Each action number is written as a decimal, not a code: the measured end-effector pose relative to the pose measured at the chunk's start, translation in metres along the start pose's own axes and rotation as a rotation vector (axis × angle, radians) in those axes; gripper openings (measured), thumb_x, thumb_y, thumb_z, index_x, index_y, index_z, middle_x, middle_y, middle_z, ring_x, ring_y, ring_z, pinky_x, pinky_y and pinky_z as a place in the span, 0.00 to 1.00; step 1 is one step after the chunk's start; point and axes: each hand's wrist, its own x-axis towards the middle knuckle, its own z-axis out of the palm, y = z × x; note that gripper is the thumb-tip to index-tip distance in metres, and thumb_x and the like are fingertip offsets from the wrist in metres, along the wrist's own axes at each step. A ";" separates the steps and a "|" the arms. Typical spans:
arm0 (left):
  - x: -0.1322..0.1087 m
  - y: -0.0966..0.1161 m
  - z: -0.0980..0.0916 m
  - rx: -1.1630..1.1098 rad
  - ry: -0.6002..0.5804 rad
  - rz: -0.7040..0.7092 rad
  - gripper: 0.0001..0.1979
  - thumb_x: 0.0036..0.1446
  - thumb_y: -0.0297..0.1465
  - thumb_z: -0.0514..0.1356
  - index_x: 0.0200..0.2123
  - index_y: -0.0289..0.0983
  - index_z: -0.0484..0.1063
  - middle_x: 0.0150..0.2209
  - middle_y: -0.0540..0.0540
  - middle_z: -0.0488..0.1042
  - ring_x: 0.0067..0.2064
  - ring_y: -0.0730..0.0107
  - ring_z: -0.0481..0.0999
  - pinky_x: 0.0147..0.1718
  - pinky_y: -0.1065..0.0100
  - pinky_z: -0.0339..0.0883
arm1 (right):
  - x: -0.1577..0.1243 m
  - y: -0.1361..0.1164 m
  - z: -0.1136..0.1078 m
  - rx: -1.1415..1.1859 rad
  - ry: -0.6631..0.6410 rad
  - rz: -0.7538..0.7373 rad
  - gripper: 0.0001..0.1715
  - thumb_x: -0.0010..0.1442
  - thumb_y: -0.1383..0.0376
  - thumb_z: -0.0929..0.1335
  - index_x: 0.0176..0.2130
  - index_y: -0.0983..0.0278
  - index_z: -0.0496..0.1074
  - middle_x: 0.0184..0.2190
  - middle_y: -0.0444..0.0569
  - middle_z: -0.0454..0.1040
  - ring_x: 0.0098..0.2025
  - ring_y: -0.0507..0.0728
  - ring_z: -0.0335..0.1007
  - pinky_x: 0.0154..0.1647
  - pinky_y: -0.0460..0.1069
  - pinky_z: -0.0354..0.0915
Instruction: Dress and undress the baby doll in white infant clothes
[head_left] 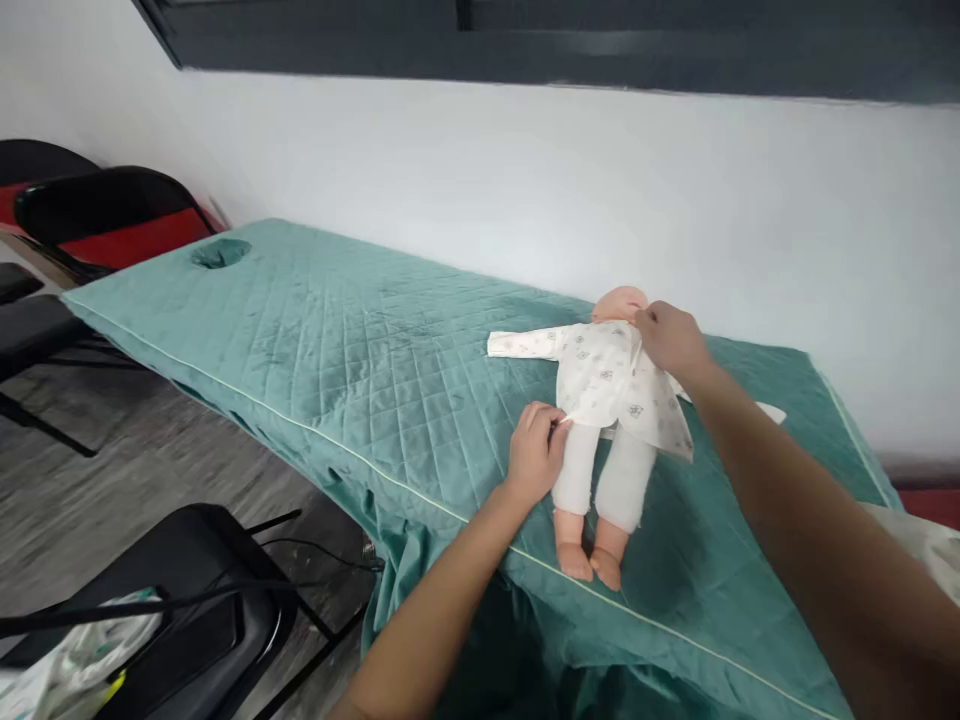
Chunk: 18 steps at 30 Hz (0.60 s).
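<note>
Plain white wall behind, with a dark grey window frame along its top. Set against that wall, a long table draped in green quilted cloth with pale piping, a round hole near its far left end. Grey floor below; off to the left, black folding chairs with red panels and, nearer, another black folding chair.

On the right-hand part of the table, a soft-bodied baby doll, apparently on its back, head toward the wall, white cloth legs and bare feet toward the front edge. Over its torso, a white long-sleeved baby shirt with small grey prints, one sleeve stretched flat to the left.

Left hand beside the doll's hip, thumb and fingers pinched on the shirt's hem. Right hand at the neckline, fingers curled; impossible to tell whether gripping collar cloth or only touching it.

Step in hand, by judgement: settling the shirt's front. Called for next, probably: a steady pinch at the hem and light fingerwork at the collar, without tugging the head.
</note>
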 end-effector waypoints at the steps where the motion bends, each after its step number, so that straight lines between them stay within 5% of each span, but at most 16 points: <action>1: 0.000 0.000 0.000 -0.005 -0.007 -0.011 0.07 0.68 0.32 0.54 0.36 0.38 0.68 0.37 0.45 0.71 0.41 0.66 0.70 0.43 0.63 0.65 | -0.002 -0.003 0.000 0.030 0.001 -0.017 0.16 0.65 0.58 0.59 0.29 0.60 0.65 0.27 0.51 0.70 0.30 0.59 0.65 0.35 0.52 0.59; 5: 0.001 -0.002 0.000 -0.067 0.006 -0.133 0.10 0.67 0.33 0.54 0.32 0.38 0.67 0.34 0.48 0.69 0.37 0.69 0.69 0.39 0.66 0.64 | -0.039 -0.002 0.009 0.217 0.139 -0.175 0.13 0.63 0.56 0.64 0.36 0.62 0.69 0.37 0.53 0.73 0.37 0.59 0.68 0.42 0.54 0.65; 10: 0.004 -0.008 0.001 -0.141 0.041 -0.231 0.06 0.66 0.29 0.53 0.39 0.39 0.71 0.38 0.47 0.73 0.41 0.69 0.73 0.42 0.67 0.66 | -0.126 0.038 0.016 0.463 0.327 -0.286 0.17 0.65 0.57 0.65 0.51 0.60 0.69 0.50 0.54 0.70 0.54 0.61 0.67 0.51 0.57 0.68; 14: 0.005 -0.014 0.004 -0.093 0.027 -0.233 0.09 0.63 0.24 0.53 0.42 0.38 0.71 0.40 0.46 0.75 0.43 0.67 0.74 0.45 0.65 0.68 | -0.183 0.071 0.034 0.462 0.324 -0.183 0.26 0.64 0.57 0.67 0.58 0.61 0.64 0.55 0.56 0.68 0.57 0.62 0.66 0.55 0.60 0.66; 18: 0.006 -0.015 0.006 0.095 -0.060 -0.199 0.15 0.55 0.18 0.55 0.43 0.38 0.71 0.42 0.44 0.73 0.44 0.64 0.74 0.45 0.63 0.69 | -0.199 0.083 0.051 0.370 0.309 -0.006 0.36 0.60 0.54 0.69 0.62 0.66 0.61 0.53 0.59 0.70 0.53 0.63 0.68 0.55 0.61 0.65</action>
